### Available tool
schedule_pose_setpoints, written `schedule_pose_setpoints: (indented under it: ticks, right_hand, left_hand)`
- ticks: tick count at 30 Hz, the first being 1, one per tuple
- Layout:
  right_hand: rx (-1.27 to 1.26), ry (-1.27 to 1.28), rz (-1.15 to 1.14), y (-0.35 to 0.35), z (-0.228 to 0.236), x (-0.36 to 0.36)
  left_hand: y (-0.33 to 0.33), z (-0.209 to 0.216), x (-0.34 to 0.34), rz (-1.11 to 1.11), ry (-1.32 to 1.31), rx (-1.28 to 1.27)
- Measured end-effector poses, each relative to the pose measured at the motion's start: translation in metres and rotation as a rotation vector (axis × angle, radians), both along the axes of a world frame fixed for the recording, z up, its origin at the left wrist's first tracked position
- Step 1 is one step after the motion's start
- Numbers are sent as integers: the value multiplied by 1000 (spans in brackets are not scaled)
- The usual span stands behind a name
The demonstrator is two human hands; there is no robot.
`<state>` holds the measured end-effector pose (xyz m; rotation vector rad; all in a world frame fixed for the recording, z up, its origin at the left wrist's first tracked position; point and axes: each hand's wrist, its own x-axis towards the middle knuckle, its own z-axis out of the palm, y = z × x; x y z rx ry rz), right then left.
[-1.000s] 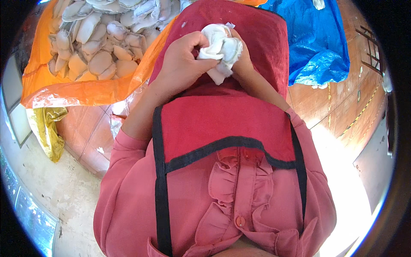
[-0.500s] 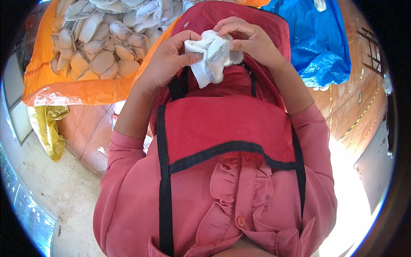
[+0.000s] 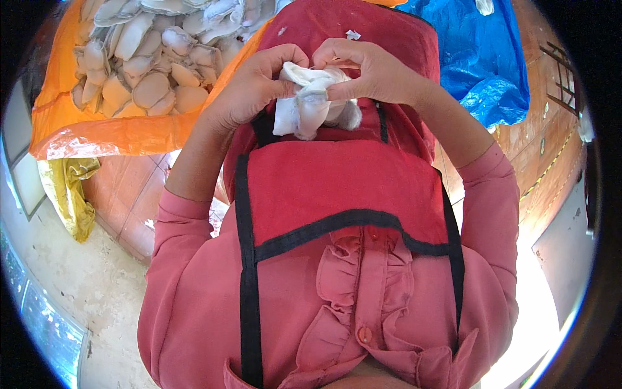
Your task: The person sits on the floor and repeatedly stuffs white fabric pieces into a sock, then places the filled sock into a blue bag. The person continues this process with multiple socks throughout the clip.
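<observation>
Above my lap, both hands pinch a crumpled white fabric piece (image 3: 313,110), folded on itself, with a fuzzy greyish-white end hanging out at its right. My left hand (image 3: 259,84) grips its upper left edge between thumb and bent fingers. On the other side, my right hand (image 3: 376,71) has its thumb pressed on the cloth and its fingers curled behind the top. The fingertips of the two hands are close together. Below the piece lies a red apron (image 3: 350,188) with black edging, and a small white scrap (image 3: 352,34) rests on its far part.
An orange sack (image 3: 116,139) at the far left holds many pale, rounded fabric pieces (image 3: 152,91) with fuzzy parts. Blue plastic sheeting (image 3: 483,65) spreads at the far right. A yellow bag (image 3: 68,194) lies on the floor near the orange sack.
My right fingers have bent inward and come nearer my left fingertips, and my right elbow has swung outward. The fabric piece has shifted slightly down. A white scrap now shows on the apron.
</observation>
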<state>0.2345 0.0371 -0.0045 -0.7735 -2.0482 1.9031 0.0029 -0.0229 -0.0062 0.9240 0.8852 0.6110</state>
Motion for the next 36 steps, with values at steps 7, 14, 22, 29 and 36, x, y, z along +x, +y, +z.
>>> schedule_pose_setpoints:
  ticks: [7,14,22,29,36]
  right_hand:
    - [210,-121,-239,-28,1,-7]
    - [366,-228,-493,-18,-40,-9]
    - [252,-152,-597,-13,-83,-26]
    - [848,-191,-607,-13,-67,-20]
    - [434,-88,-632,-13,-52,-33]
  left_hand:
    - [1,4,9,35,-93,-29]
    - [4,36,45,9,706,516]
    - [-3,17,64,70,861,738]
    - [-9,1,47,123,855,885]
    - [4,-14,41,349,1037,1001]
